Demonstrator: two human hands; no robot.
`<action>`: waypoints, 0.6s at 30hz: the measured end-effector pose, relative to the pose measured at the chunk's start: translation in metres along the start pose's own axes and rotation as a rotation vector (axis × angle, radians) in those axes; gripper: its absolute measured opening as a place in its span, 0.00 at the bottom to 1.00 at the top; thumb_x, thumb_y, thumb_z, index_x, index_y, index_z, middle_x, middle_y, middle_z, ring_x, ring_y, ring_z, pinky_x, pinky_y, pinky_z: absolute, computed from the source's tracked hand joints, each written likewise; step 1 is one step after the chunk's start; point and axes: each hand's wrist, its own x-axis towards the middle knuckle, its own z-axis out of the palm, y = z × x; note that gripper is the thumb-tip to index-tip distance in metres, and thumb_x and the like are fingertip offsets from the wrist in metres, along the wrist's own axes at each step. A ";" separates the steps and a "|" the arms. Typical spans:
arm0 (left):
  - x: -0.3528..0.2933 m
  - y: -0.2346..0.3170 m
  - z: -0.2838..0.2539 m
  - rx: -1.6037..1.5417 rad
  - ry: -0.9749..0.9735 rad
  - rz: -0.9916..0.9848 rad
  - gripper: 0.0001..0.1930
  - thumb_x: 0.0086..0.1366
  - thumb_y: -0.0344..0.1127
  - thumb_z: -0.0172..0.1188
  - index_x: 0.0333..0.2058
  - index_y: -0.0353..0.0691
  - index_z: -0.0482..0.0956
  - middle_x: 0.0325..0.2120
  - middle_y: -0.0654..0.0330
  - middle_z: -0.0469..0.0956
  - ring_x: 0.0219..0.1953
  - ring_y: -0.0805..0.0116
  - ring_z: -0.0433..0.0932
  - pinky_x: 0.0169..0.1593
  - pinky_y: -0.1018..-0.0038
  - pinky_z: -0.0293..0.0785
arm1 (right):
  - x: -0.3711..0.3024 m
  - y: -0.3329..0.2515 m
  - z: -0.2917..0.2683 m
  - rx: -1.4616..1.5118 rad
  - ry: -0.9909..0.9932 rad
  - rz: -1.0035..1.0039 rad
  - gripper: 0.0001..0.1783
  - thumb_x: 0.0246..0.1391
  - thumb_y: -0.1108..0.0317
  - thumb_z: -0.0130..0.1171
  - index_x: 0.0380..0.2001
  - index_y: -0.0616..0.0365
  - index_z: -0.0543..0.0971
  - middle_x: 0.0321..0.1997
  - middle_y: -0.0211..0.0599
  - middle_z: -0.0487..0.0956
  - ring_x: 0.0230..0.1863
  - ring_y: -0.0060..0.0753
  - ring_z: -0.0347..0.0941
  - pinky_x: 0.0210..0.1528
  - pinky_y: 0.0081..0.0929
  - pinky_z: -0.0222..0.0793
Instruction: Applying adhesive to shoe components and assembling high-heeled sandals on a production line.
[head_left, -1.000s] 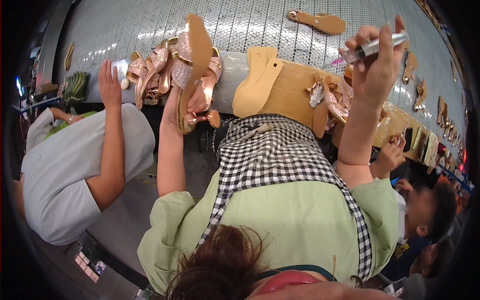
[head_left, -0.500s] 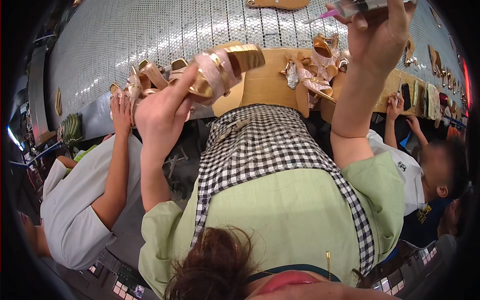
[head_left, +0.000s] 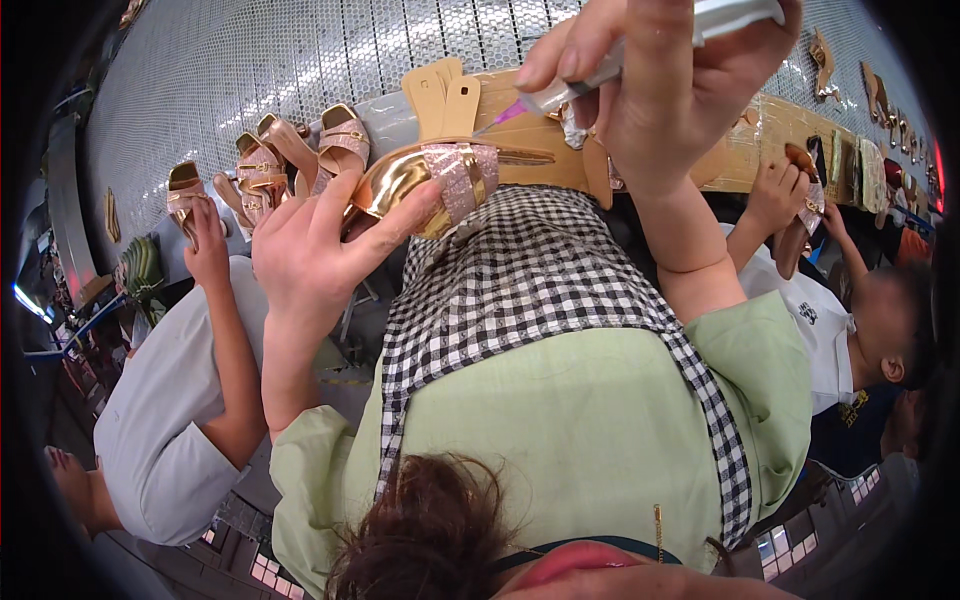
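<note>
Left grip (head_left: 310, 235) on gold sandal (head_left: 460, 182), syringe (head_left: 602, 74) — now nearer its strap

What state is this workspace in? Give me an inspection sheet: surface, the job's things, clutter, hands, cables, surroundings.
Surface: brown board along the near edge of a metal mesh bed.
Job's things: pink-and-gold sandal, held up; syringe with a pink nozzle, its needle at the sandal's edge, contact unclear.
Clutter: tan insoles behind the sandal; more sandals grouped to the left.
Hands: left hand grips the sandal; right hand grips the syringe.
Cables: nothing seen.
Surroundings: people on both sides; the left neighbour's hand is at a sandal, the right neighbour's hand holds one.
</note>
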 end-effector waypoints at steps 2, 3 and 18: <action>-0.001 -0.001 0.001 -0.005 -0.003 0.006 0.31 0.49 0.38 0.65 0.52 0.81 0.80 0.37 0.63 0.80 0.23 0.75 0.73 0.26 0.79 0.68 | -0.003 0.001 0.007 -0.015 0.008 -0.036 0.24 0.70 0.74 0.43 0.62 0.50 0.46 0.14 0.35 0.71 0.13 0.27 0.72 0.20 0.33 0.80; -0.001 -0.001 0.002 0.001 -0.008 0.018 0.31 0.48 0.37 0.65 0.52 0.81 0.80 0.37 0.63 0.80 0.23 0.75 0.73 0.27 0.79 0.68 | -0.005 0.002 0.010 -0.023 0.013 -0.054 0.25 0.69 0.75 0.43 0.62 0.50 0.46 0.14 0.35 0.71 0.13 0.27 0.72 0.19 0.32 0.80; -0.002 0.003 0.000 -0.035 -0.023 0.030 0.31 0.46 0.34 0.65 0.51 0.74 0.82 0.35 0.64 0.79 0.23 0.75 0.74 0.28 0.79 0.69 | -0.016 0.013 0.024 0.061 -0.012 -0.065 0.29 0.63 0.83 0.49 0.58 0.50 0.47 0.19 0.39 0.72 0.14 0.27 0.74 0.17 0.29 0.77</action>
